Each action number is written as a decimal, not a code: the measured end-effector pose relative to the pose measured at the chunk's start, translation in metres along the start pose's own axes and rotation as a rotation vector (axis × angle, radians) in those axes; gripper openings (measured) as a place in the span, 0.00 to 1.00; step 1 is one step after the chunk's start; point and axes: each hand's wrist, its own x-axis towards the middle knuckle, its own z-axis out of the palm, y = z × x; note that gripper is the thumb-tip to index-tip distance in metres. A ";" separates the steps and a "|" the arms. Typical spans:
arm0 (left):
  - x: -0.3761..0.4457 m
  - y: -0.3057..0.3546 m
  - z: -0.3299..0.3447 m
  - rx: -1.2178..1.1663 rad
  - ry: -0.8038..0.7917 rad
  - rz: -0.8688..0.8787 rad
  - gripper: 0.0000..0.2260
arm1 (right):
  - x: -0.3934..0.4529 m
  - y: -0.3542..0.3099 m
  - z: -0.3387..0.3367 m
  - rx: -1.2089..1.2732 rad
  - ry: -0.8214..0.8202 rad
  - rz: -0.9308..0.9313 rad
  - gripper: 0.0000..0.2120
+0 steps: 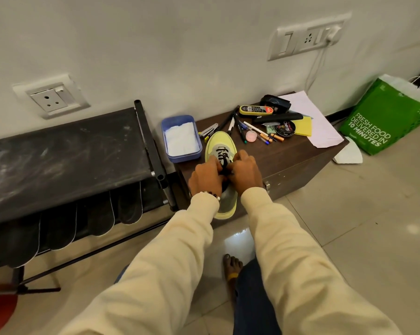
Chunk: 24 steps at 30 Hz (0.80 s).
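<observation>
Tying the black laces point(224, 158) on the yellow shoe point(220, 141), which sits at the near edge of the brown cabinet point(298, 158). Left hand point(205, 176) and right hand point(244, 174) close together, fingers curled, pinching lace ends mid-shoe. Next, probably: pull the knot tight, keeping the tension even.

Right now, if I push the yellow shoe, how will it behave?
The shoe probably slides rather than rolls: it lies flat on the cabinet. Its heel seems to overhang the front edge, so it may tip off. The black laces look floppy.
</observation>
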 end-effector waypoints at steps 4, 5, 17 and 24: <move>0.014 -0.003 0.004 0.026 0.027 -0.037 0.10 | 0.000 0.000 0.012 -0.048 0.092 0.013 0.08; 0.017 -0.005 0.004 -0.029 0.004 -0.073 0.12 | 0.000 0.001 0.015 -0.029 0.097 0.009 0.09; 0.029 -0.011 0.016 -0.007 -0.051 -0.064 0.14 | -0.003 0.030 0.002 0.553 -0.003 0.044 0.13; 0.034 -0.004 0.016 0.224 -0.076 -0.051 0.18 | 0.009 0.017 0.003 0.309 0.003 -0.035 0.09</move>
